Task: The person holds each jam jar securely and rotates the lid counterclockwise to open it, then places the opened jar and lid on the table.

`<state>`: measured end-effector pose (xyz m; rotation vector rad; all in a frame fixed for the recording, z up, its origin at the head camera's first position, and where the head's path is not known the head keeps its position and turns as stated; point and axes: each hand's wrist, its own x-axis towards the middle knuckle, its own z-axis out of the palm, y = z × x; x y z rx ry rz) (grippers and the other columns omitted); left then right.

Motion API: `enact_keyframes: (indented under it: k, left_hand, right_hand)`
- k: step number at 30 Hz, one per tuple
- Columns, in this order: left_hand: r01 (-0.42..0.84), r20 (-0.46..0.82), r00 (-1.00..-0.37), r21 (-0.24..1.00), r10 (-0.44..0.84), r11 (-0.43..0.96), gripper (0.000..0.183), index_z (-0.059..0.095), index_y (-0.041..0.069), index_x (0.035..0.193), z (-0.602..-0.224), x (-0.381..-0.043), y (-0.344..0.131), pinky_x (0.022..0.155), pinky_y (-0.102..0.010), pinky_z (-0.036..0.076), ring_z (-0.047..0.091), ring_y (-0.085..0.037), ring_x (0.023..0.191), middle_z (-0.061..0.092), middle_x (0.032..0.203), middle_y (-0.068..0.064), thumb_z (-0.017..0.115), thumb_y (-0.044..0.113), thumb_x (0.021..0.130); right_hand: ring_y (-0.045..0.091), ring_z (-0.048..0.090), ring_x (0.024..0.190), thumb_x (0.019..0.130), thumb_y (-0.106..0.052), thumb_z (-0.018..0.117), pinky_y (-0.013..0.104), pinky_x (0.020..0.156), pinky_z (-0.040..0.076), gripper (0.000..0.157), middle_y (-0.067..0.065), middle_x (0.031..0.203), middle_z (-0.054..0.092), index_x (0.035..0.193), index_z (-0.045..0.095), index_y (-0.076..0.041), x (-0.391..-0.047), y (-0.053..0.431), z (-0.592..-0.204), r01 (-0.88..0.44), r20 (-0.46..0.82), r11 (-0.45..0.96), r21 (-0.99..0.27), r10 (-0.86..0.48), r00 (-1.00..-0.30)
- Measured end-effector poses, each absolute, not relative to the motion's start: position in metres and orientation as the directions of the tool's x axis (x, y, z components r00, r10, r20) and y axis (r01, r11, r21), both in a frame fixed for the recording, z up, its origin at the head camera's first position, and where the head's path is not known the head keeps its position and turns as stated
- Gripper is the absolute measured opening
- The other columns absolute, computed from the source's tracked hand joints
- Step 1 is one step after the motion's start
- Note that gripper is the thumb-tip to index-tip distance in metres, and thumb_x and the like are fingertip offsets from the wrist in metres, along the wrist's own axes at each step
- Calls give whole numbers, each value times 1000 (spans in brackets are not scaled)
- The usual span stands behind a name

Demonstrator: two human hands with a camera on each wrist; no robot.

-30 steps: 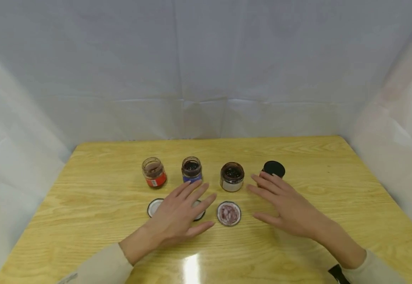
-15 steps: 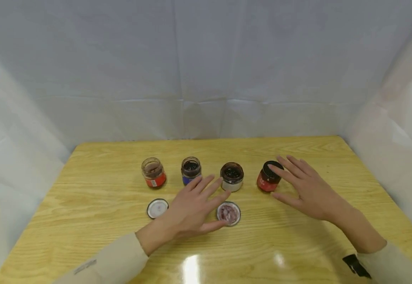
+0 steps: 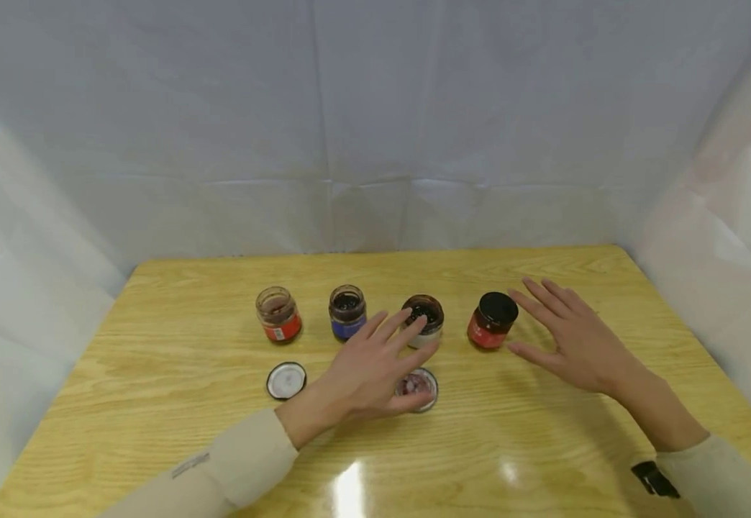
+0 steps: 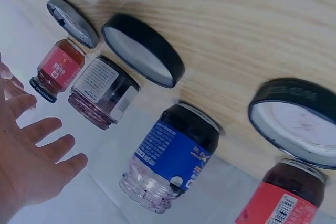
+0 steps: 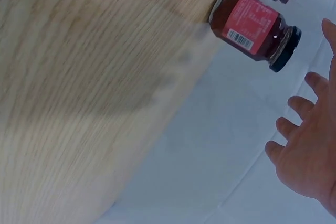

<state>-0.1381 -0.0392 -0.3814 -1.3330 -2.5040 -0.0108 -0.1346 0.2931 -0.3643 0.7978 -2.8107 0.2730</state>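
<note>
My left hand (image 3: 375, 370) hovers with spread fingers over the table, in front of a white-labelled open jar (image 3: 424, 337) and partly across its stained upturned lid (image 3: 417, 399). My right hand (image 3: 585, 349), fingers extended, is just right of a red-labelled jar (image 3: 488, 331) that has its black lid on. Neither hand holds anything. To the left stand an open blue-labelled jar (image 3: 347, 327) and an open red-labelled jar (image 3: 280, 320). An upturned lid (image 3: 286, 380) lies before the latter. The left wrist view also shows the middle lid (image 4: 142, 50), hidden from the head by my left hand.
The jars stand in a row across the wood-grain table (image 3: 155, 432). Pale sheeting (image 3: 375, 129) hangs behind the table and at both sides. Bare tabletop lies in front of the lids and to the right of the lidded jar.
My left hand has shifted right, from in front of the blue-labelled jar to the white-labelled one. The right hand has drawn away to the right, uncovering the lidded jar.
</note>
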Motion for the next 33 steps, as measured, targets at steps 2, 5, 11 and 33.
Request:
enact_keyframes:
  k: [2,5,11,33]
  left_hand:
    - [812,257,-524,-136,812,568,68,42,24,145,-381,-140,-36,110,-49,21,26,-31,138,37,149,-9,39,66,91]
    - [808,236,-532,-146,813,571,69,40,25,147,-381,-143,-31,110,-48,20,24,-31,139,35,150,-8,36,66,92]
    - [795,222,-541,-179,811,579,69,39,25,147,-384,-150,-23,111,-47,19,24,-31,139,33,151,-9,34,67,92]
    - [760,353,-533,-199,769,618,67,45,16,143,-383,-165,15,106,-41,31,40,-30,130,45,142,-12,42,60,93]
  right_hand:
    - [36,16,141,90,-47,60,48,111,13,76,13,155,20,151,28,-16,-135,296,-365,-530,250,841,-110,-492,-834]
    - [37,16,141,90,-49,60,50,111,13,77,15,155,21,152,26,-16,-134,299,-367,-520,246,848,-97,-486,-838]
    - [38,13,141,90,-51,59,53,111,9,79,14,156,17,153,24,-17,-132,303,-370,-473,211,872,-122,-443,-871]
    - [43,19,138,88,-54,59,61,107,10,81,12,155,22,153,22,-24,-132,317,-383,-391,178,904,-172,-362,-915]
